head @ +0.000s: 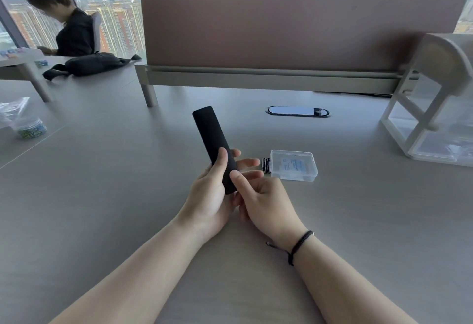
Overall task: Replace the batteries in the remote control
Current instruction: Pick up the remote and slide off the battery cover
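Observation:
A slim black remote control (210, 134) is held above the grey desk (102, 195), its plain back side up and its far end pointing away. My left hand (210, 195) grips its near end, thumb on top. My right hand (266, 203) touches the same end, thumb pressed on the lower right edge. Two black batteries (266, 165) lie on the desk just right of my fingers, against a small clear plastic box (294, 165) with its lid shut. The remote's button side is hidden.
A brown divider panel (294, 29) runs along the back. A white rack with a clear bin (435, 124) stands at right. An oval cable port (298, 112) sits mid-desk. At left are a jar of beads (29, 126), a black bag (92, 64) and a seated person (66, 21).

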A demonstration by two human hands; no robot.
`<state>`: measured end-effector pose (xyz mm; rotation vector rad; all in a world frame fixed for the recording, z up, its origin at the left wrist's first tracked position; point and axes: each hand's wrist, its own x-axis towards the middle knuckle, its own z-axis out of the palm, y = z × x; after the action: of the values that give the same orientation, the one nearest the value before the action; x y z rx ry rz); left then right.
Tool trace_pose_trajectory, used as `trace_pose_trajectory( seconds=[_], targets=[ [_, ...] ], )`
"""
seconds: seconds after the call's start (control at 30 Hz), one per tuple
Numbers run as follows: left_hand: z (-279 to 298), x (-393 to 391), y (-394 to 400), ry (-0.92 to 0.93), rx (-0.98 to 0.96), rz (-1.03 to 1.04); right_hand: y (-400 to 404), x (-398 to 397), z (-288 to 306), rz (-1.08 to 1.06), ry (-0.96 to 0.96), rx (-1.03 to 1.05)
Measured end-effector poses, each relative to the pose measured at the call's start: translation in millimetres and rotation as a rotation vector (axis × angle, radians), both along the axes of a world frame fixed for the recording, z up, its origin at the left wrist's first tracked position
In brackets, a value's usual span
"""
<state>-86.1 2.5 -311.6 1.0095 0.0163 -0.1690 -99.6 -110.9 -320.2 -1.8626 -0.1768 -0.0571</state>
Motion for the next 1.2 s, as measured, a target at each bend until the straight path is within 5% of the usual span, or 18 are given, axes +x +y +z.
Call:
trace_pose_trajectory(
  seconds=[0.3,0.87,1.2],
  targets=[
    [-3.9,-3.5,-4.3,0.036,0.126,-0.102,5.1,2.1,-3.4,0.029,0.052,0.061],
    [0.8,-3.8,-4.4,0.187,-0.087,-0.209,11.7,-2.8,2.3,-0.023,0.04,-0.035],
    [1.0,-4.0,-6.0,0.135,0.058,-0.145,10.9,-3.5,4.3,0.02,0.127,0.085]
  ],
)
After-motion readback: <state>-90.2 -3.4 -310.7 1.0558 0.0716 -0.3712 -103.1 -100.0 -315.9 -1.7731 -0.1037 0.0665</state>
